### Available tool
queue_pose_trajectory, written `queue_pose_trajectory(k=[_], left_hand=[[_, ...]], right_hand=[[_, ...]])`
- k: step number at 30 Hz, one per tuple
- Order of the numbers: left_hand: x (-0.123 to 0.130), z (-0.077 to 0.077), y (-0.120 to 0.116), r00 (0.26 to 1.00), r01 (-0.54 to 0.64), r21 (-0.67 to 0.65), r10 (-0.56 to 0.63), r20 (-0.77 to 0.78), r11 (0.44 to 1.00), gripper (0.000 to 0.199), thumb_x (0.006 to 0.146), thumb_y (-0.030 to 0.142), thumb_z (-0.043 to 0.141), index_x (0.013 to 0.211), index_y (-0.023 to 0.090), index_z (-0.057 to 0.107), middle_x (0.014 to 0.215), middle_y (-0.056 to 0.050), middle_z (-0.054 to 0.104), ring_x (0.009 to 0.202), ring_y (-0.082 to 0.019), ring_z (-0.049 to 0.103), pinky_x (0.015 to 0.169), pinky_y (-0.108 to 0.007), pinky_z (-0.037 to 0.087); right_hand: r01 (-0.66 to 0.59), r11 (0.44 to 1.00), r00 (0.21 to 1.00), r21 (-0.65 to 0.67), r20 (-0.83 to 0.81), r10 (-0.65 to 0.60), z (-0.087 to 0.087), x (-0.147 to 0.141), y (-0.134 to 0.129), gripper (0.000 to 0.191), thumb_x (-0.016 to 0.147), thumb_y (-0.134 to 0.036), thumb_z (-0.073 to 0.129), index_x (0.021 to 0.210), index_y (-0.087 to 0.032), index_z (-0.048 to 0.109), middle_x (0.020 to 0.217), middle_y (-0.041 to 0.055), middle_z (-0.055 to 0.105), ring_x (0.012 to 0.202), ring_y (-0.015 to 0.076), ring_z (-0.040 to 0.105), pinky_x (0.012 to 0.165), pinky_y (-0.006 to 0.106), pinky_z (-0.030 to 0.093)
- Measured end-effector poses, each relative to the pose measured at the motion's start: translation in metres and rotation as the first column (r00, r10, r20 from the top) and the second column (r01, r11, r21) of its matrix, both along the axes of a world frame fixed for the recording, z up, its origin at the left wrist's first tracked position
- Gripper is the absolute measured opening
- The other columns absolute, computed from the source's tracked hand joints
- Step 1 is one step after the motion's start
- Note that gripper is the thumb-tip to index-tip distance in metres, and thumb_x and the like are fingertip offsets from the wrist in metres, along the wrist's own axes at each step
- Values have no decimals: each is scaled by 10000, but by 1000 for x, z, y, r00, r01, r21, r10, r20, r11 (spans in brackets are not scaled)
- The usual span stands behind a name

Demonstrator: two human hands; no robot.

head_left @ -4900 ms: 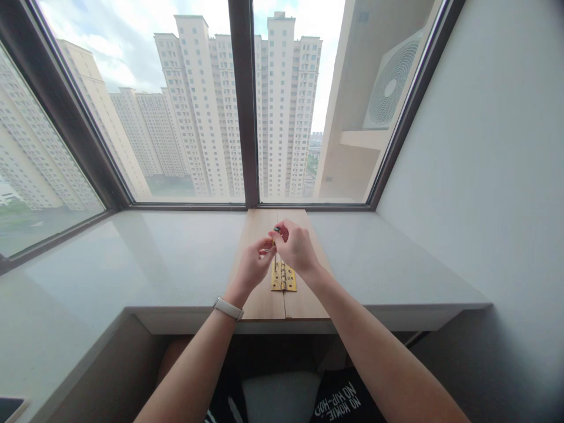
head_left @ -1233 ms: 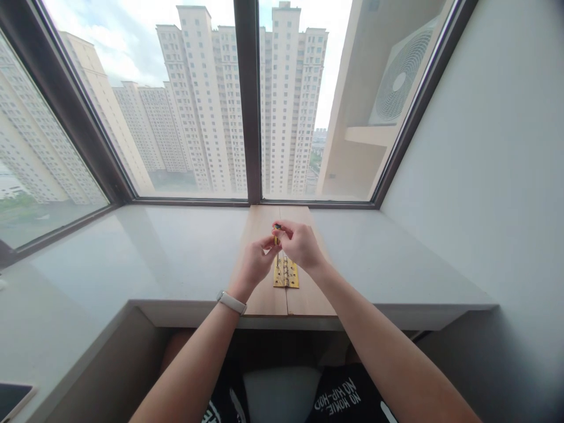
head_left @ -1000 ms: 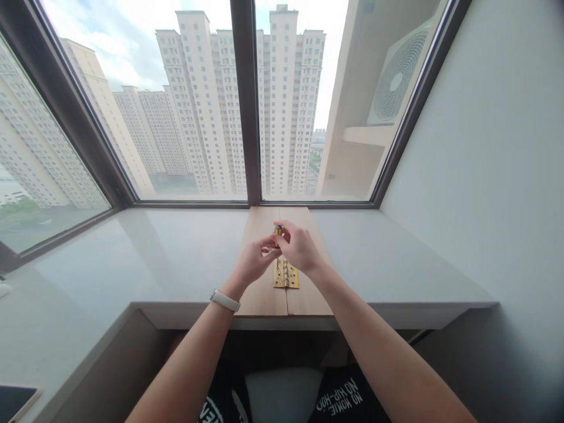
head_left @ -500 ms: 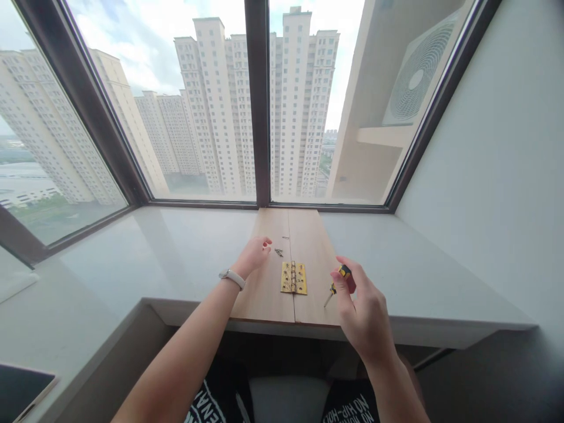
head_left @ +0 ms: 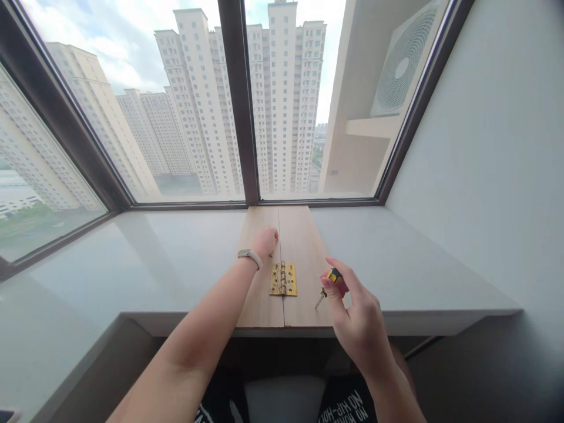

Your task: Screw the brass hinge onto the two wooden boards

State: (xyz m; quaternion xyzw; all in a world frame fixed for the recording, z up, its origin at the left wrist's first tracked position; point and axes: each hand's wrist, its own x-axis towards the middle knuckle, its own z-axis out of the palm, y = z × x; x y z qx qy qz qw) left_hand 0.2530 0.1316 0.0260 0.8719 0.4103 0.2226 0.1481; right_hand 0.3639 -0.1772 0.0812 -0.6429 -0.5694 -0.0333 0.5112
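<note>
A brass hinge (head_left: 283, 279) lies flat across the seam between two light wooden boards (head_left: 302, 235), its knuckle along the seam. Beyond it, my left hand (head_left: 265, 239) reaches over the boards with its fingers curled together; whatever they pinch is hidden. Part of a small screw (head_left: 270, 255) shows beside that wrist. My right hand (head_left: 359, 305) grips a short yellow-and-black screwdriver (head_left: 333, 275) by its handle, right of the hinge. The screwdriver's tip points down and to the left, above the right-hand board.
The boards rest on a white windowsill counter (head_left: 185, 252) whose front edge faces me. A dark window frame (head_left: 308, 203) borders the far side, and a white wall (head_left: 484, 176) rises at the right. A white wristband (head_left: 250, 257) circles my left wrist.
My left hand has moved forward and right over the small screws, and its fingers have closed. My right hand still holds the screwdriver. The whole view has shifted slightly.
</note>
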Motion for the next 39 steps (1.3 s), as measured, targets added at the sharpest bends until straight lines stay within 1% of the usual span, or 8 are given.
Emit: queue_pose_trajectory(k=[6,13,17,20,23,27,30,39], left_hand=[[-8,5,-12,999,11,-31,-9,50,999,93,866,155,583,840,164,672,921,-112,702,920,-241,634,841,-346,511],[-37,23,-76,939,164,-164,-103,327,973,249,964,307,502,1121,220,675,909,-45,722,823,-192,675,743,-307,527],[-54,16,-111,917,133,-177,-54,394,975,193,953,333,536,973,212,685,962,-68,735,922,-221,686,811,-336,532],[-65,6,-126,906,86,-223,17,422,971,203,966,349,518,962,205,661,997,-85,736,962,-238,690,814,-346,537],[-71,-1,-137,905,74,-289,57,422,955,192,972,340,497,950,199,626,903,-76,723,845,-219,688,726,-325,532],[-73,-7,-148,881,69,-284,75,467,956,186,973,320,479,970,198,619,896,-71,710,812,-203,684,723,-319,535],[-73,-13,-155,863,99,-297,67,501,950,165,963,314,495,973,201,615,971,-81,717,916,-217,695,806,-340,550],[-72,-18,-157,844,77,-305,100,527,949,139,959,273,507,958,191,619,1036,-98,718,976,-221,687,868,-361,546]], right_hand=[[-8,1000,1000,1,-30,8,0,6,-2,368,1021,-382,513,1347,-226,587,1043,99,742,880,228,699,838,362,584],[-13,1000,1000,-7,-5,13,6,4,-4,375,1027,-398,505,1354,-226,568,1073,97,713,910,227,671,867,381,558],[-33,999,999,12,20,33,13,5,-8,282,1049,-379,441,1260,-233,560,1115,104,670,1016,234,652,918,382,525],[-98,990,991,-102,81,107,11,2,-1,237,1047,-378,439,1169,-232,580,1066,85,662,948,213,663,850,332,526],[-85,949,962,-303,225,158,-2,-7,15,239,1024,-387,489,1070,-222,655,1052,64,675,864,203,684,784,314,511],[-25,869,895,-494,375,239,-25,-25,33,344,1014,-395,494,1302,-292,652,1258,77,648,854,202,711,759,309,508],[11,846,863,-533,432,261,-35,-35,37,404,1009,-396,488,1389,-335,609,1432,95,578,995,234,715,818,315,512],[32,834,872,-551,422,246,-40,-41,36,402,1025,-409,442,1370,-335,634,1404,68,630,1056,249,715,860,328,530]])
